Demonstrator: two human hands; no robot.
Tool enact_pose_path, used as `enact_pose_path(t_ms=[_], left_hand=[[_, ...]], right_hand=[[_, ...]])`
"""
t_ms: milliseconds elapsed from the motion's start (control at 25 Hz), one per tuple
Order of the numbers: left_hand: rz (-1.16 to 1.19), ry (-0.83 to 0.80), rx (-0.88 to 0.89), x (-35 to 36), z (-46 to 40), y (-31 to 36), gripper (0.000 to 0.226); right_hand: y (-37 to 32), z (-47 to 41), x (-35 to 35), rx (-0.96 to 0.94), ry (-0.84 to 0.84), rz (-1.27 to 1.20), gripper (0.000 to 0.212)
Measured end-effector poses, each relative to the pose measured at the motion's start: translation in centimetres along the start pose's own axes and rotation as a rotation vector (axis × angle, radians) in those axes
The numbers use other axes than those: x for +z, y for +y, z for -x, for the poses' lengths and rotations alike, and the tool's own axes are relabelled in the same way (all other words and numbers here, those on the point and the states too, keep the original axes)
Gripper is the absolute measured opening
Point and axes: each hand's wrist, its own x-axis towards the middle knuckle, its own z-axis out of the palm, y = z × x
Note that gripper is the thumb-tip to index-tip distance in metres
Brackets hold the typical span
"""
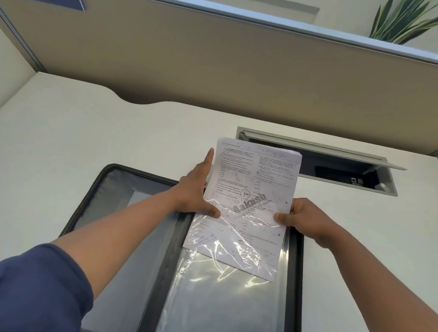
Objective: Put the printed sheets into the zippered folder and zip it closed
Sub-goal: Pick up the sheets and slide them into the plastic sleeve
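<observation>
The zippered folder (102,185) lies open flat on the white desk, black-edged with a grey lining. Its right half carries a clear plastic sleeve (221,300). The printed sheets (258,178), a thin white stack with a grey watermark, sit tilted with their lower half inside the sleeve and their upper half sticking out past the folder's far edge. My left hand (199,190) grips the stack's left edge, thumb on top, index finger stretched along the side. My right hand (304,218) pinches the right edge of the sheets together with the sleeve's mouth.
A cable hatch (339,172) with its lid raised is set into the desk just behind the sheets. A beige partition (218,64) closes the back of the desk, with a plant (408,21) above it at the right. The white desk (62,132) extends to the left.
</observation>
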Motion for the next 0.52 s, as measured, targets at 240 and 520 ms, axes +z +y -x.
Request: enact_pose_path(t_ms=[240,520], left_hand=[[-0.062,-0.038,-0.003,0.0,-0.3,-0.3,0.144],[-0.049,-0.028,-0.019,0.1,-0.4,-0.6,0.143]], right_hand=[[-2.2,-1.4,-0.1,-0.061,0.169,-0.207,0.017],[-2.1,-2.1,-0.8,-0.039,0.272,-0.172,0.016]])
